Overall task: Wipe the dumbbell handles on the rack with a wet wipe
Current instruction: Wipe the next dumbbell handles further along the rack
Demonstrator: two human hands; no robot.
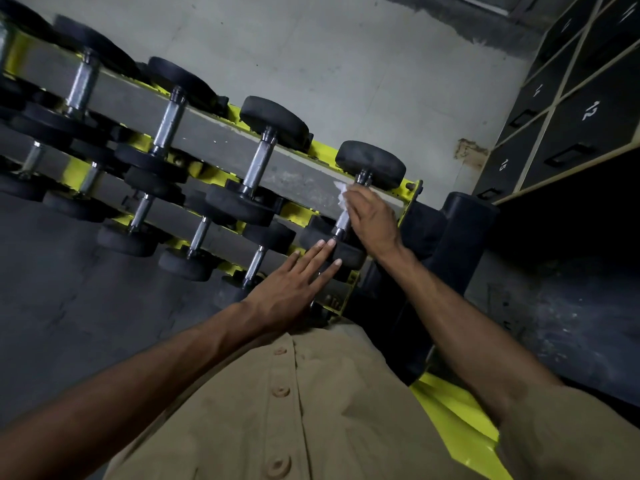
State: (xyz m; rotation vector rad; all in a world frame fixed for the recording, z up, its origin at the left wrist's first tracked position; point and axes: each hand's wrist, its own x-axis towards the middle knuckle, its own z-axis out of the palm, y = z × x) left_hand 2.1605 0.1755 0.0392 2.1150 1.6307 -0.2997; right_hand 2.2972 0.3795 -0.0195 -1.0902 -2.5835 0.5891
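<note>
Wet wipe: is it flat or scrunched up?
Scrunched up: the wet wipe bunches out from under the right hand, which grips it round the dumbbell handle.

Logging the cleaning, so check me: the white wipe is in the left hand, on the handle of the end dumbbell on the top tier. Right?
Not quite. The wipe is in the right hand, which holds it round the handle of the end dumbbell on the top tier, as the head view shows. The left hand holds nothing.
</note>
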